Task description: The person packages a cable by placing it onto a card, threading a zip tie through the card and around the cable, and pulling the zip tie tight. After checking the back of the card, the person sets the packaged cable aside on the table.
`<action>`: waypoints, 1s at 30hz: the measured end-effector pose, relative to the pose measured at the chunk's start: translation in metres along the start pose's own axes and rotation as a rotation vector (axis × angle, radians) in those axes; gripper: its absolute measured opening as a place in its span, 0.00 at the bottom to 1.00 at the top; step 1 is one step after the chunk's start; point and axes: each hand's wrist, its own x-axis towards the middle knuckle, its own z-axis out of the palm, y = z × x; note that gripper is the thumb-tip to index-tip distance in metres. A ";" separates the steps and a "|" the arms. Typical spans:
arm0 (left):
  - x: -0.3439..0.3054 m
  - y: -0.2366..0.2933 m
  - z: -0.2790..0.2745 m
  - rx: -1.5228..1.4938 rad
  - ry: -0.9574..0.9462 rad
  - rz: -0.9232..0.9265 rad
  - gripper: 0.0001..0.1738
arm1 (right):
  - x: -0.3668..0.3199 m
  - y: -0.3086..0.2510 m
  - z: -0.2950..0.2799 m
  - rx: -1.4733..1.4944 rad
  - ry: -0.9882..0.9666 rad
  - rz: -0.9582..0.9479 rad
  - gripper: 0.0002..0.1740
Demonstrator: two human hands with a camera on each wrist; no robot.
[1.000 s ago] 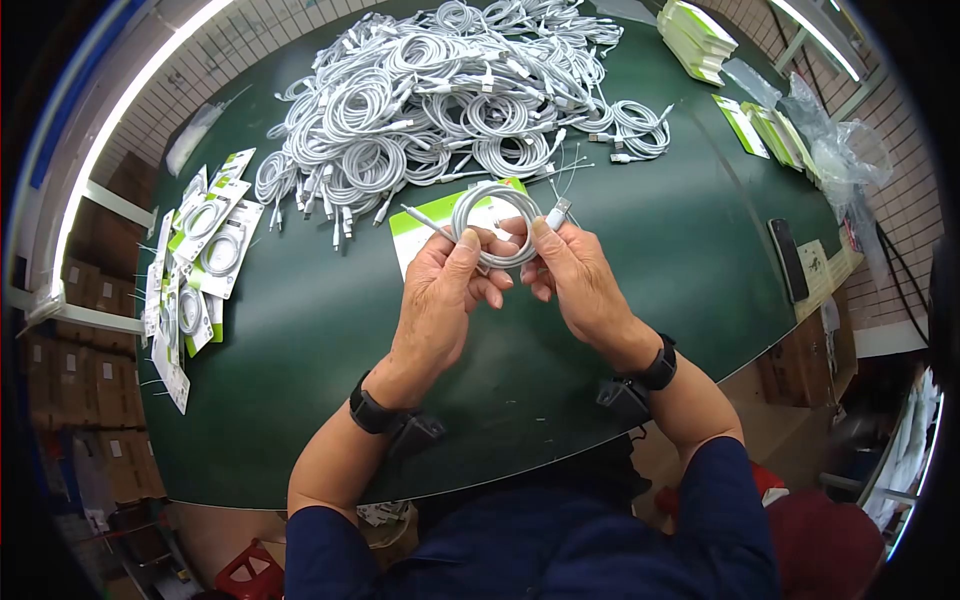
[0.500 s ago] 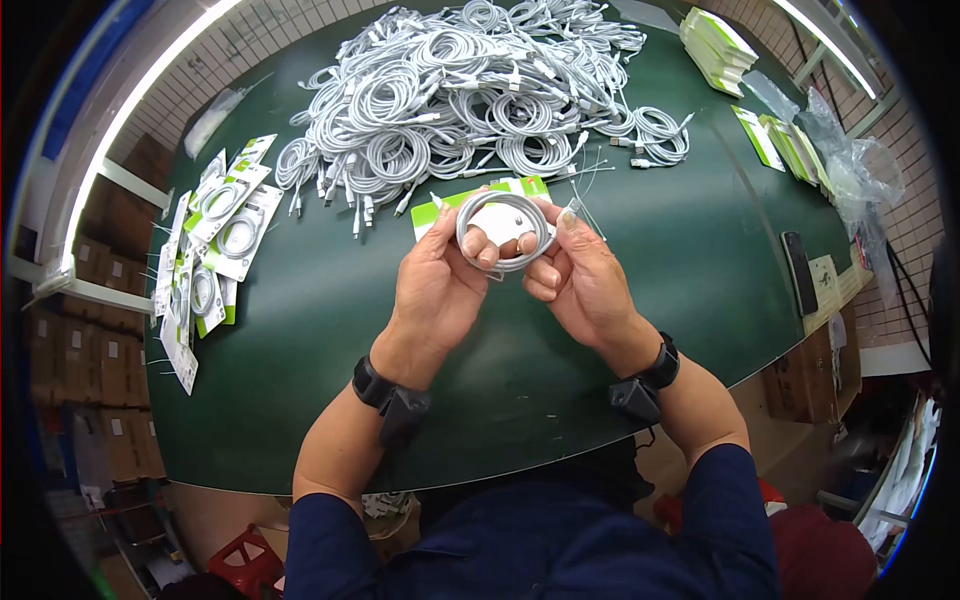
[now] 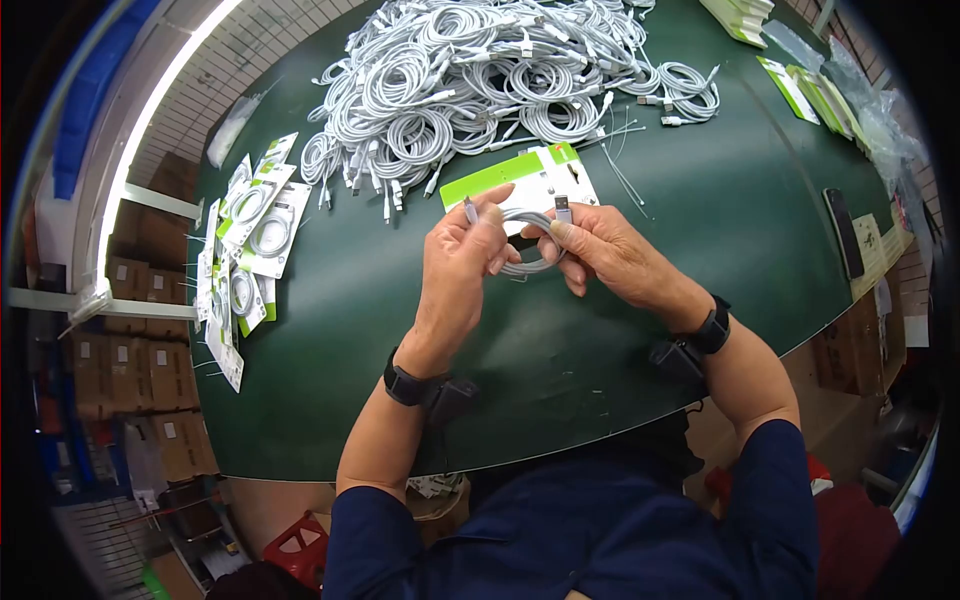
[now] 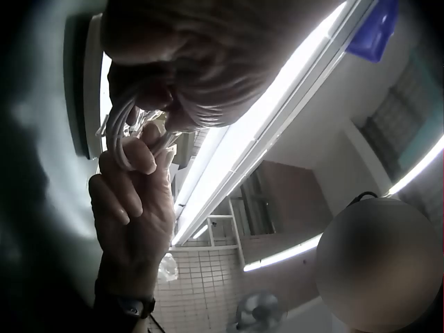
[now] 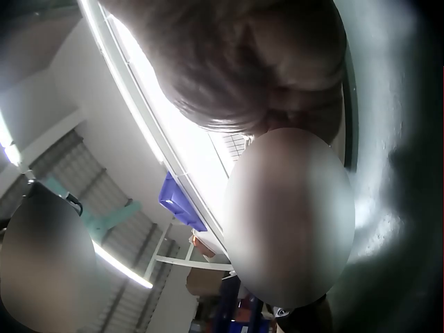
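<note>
A coiled white cable (image 3: 535, 266) is held between both hands above the table, its loop tilted in the head view. My left hand (image 3: 462, 262) grips the coil's left side, with a small connector end (image 3: 470, 210) sticking up at its fingers. On the opposite side my right hand (image 3: 615, 252) pinches the coil with thumb and fingers, and a USB plug (image 3: 563, 208) points up beside the thumb. The left wrist view shows the loop (image 4: 118, 132) spanning both hands. Just behind them lies a white and green packaging card (image 3: 520, 175), partly hidden by the hands.
A large heap of coiled cables (image 3: 450, 90) covers the table's back. Thin wire ties (image 3: 624, 172) lie right of the card. Packaged cables (image 3: 250, 225) are stacked at left. Toward the right are more cards (image 3: 825, 95), plastic wrap (image 3: 870, 100) and a phone (image 3: 843, 232).
The coil has tilted from facing the camera to a slanted view. The left fingers have shifted along it, and the USB plug now stands upright. The head view has moved slightly.
</note>
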 end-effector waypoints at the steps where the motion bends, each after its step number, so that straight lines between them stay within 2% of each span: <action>1: -0.004 0.001 0.001 0.134 -0.006 0.013 0.23 | 0.000 -0.002 -0.001 -0.045 -0.048 0.007 0.21; 3: -0.009 -0.002 -0.002 0.251 -0.012 0.030 0.20 | -0.002 -0.005 -0.003 -0.139 -0.146 0.024 0.21; 6: -0.018 -0.008 -0.007 0.501 -0.044 0.093 0.16 | -0.005 -0.012 0.004 -0.269 -0.196 0.137 0.20; 9: -0.027 -0.013 -0.004 0.735 -0.053 0.164 0.14 | -0.005 0.003 0.006 -0.509 -0.226 -0.045 0.19; 12: -0.026 -0.019 -0.004 0.906 -0.076 0.212 0.13 | -0.004 0.008 0.004 -0.735 -0.267 -0.121 0.19; 15: -0.024 -0.019 -0.003 0.939 -0.083 0.197 0.15 | -0.004 -0.003 0.005 -0.621 -0.302 0.141 0.19; 17: -0.024 -0.009 -0.001 0.942 -0.078 0.149 0.17 | -0.003 -0.005 0.009 -0.579 -0.285 0.160 0.23; 20: -0.023 -0.019 -0.005 1.056 -0.085 0.368 0.19 | -0.002 -0.004 0.009 -0.568 -0.285 0.163 0.23; 24: -0.025 -0.013 -0.006 1.068 -0.114 0.406 0.18 | -0.001 -0.002 0.011 -0.657 -0.245 0.010 0.20; 27: -0.023 -0.010 -0.009 0.963 -0.052 0.412 0.19 | -0.002 -0.011 0.012 -0.580 -0.257 0.097 0.18; 29: -0.024 -0.007 -0.007 0.943 0.004 0.474 0.19 | -0.002 -0.008 0.013 -0.538 -0.223 0.060 0.18; 30: -0.022 -0.011 -0.010 0.961 -0.010 0.536 0.26 | -0.002 -0.007 0.013 -0.519 -0.203 0.042 0.18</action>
